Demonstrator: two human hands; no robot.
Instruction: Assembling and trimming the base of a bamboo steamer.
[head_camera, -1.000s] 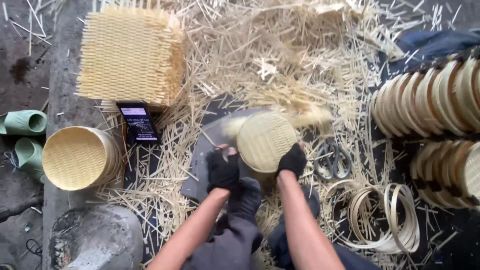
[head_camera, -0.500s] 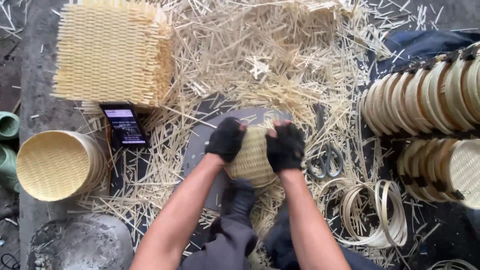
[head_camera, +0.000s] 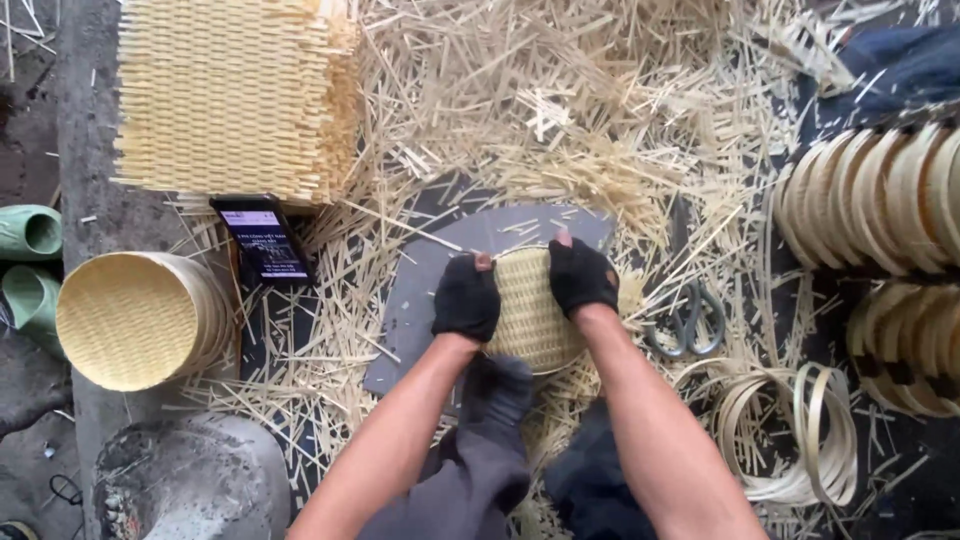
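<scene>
A small round woven bamboo basket (head_camera: 528, 312) lies on a dark flat board (head_camera: 455, 262) among straw-like bamboo scraps. My left hand (head_camera: 466, 296), in a dark fingerless glove, presses on the basket's left edge. On its right edge rests my right hand (head_camera: 581, 275), gloved the same way. Both hands grip the basket between them. A dark-socked foot (head_camera: 500, 390) sits just below the basket.
A stack of flat woven mats (head_camera: 230, 95) is at top left, a phone (head_camera: 263, 240) below it. Nested finished baskets (head_camera: 135, 318) lie left. Scissors (head_camera: 688, 320) and bamboo hoops (head_camera: 790, 430) are right, with rows of rimmed baskets (head_camera: 880, 195) beyond.
The basket was tilted up on edge in my hands; it has come down flat onto the board, and both hands have moved to press on its two sides.
</scene>
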